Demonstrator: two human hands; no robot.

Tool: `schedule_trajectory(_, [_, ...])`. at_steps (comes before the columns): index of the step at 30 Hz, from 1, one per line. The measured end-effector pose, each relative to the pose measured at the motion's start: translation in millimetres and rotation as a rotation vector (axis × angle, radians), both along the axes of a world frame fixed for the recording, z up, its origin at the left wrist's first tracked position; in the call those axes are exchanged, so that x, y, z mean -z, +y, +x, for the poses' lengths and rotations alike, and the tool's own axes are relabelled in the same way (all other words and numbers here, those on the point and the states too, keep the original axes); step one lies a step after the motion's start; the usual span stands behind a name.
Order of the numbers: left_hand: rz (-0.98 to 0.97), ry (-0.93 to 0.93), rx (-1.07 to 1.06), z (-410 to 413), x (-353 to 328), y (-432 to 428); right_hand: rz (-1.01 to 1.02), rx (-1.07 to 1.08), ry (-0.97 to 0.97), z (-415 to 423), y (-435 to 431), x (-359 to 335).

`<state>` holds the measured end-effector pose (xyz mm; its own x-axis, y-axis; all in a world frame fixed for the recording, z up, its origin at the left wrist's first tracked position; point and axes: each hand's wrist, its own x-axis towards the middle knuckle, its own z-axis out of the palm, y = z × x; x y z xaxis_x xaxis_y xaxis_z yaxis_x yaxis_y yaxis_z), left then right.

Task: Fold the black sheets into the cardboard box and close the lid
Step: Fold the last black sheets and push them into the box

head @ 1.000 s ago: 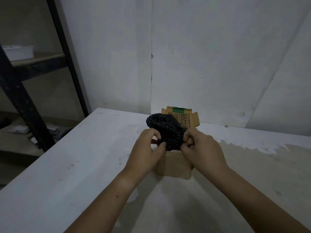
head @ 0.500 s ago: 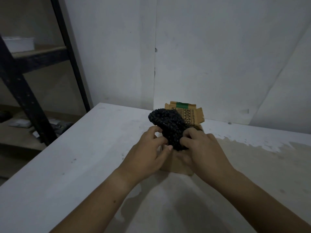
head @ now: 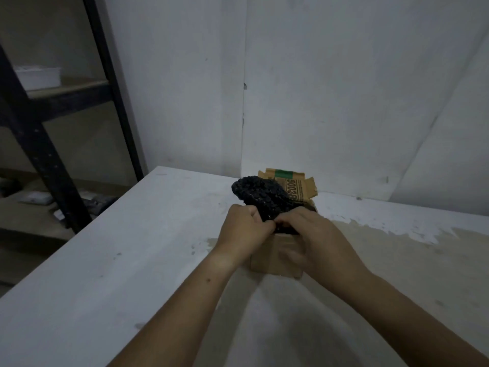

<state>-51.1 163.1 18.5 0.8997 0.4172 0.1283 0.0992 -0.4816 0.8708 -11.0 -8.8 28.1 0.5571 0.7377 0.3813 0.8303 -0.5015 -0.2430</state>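
A small brown cardboard box [head: 279, 256] stands on the white table [head: 132, 260], its printed lid [head: 293, 185] tilted up at the back. A bumpy black sheet [head: 260, 196], bent over, sticks up out of the box's open top. My left hand [head: 243, 230] grips the sheet's lower left part with curled fingers. On the right, my right hand [head: 317, 239] pinches the sheet's lower edge over the box's front rim. The inside of the box is hidden by the sheet and my hands.
White wall panels stand close behind the table. A dark metal shelf rack [head: 39, 144] rises at the left, with a white tray [head: 39, 76] on its shelf. The table's right half has worn, brownish patches [head: 397, 260].
Both hands have pushed the black sheet lower, from above the box down into its open top. The view has shifted slightly.
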Motion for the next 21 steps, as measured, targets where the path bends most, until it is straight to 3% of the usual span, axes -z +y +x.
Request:
schedule_trajectory(5, [0.140, -0.125, 0.059, -14.8, 9.5, 4.9, -0.098, 0.093, -0.032, 0.0, 18.0, -0.4])
schedule_trajectory(13, [0.025, -0.131, 0.172, -28.0, 14.5, 23.2, -0.134, 0.075, -0.016, 4.2, 22.1, 6.5])
schedule_trajectory(18, [0.317, -0.223, 0.167, -23.4, 3.5, 30.1, -0.102, -0.046, 0.129, 10.1, 0.1, 6.4])
schedule_trajectory(21, [0.424, -0.221, 0.168, -13.1, 2.4, 31.1, 0.035, -0.073, 0.246, 11.5, -13.1, 5.6])
